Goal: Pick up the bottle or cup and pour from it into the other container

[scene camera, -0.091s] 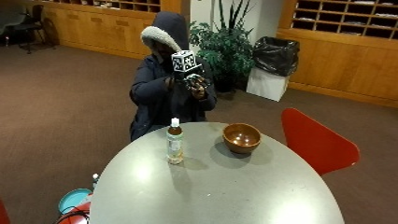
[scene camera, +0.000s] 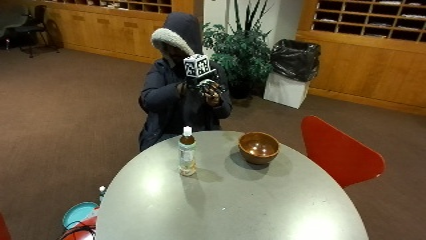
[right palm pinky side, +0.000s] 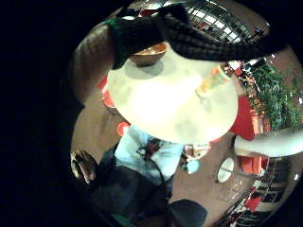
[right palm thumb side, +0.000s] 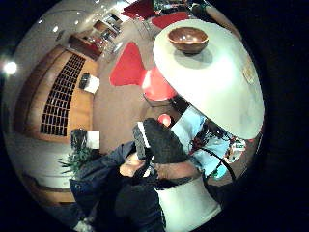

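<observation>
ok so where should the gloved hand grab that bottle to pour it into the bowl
Probably round the middle of the bottle, below the white cap. It stands upright on the table, apart from the bowl, with free space around it. Come from the person's side, the right hand wrapping its body so it can tip toward the bowl.

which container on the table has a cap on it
The bottle, standing upright with a white cap, beside the bowl. The bowl is wooden and open on top, with no lid.
</observation>
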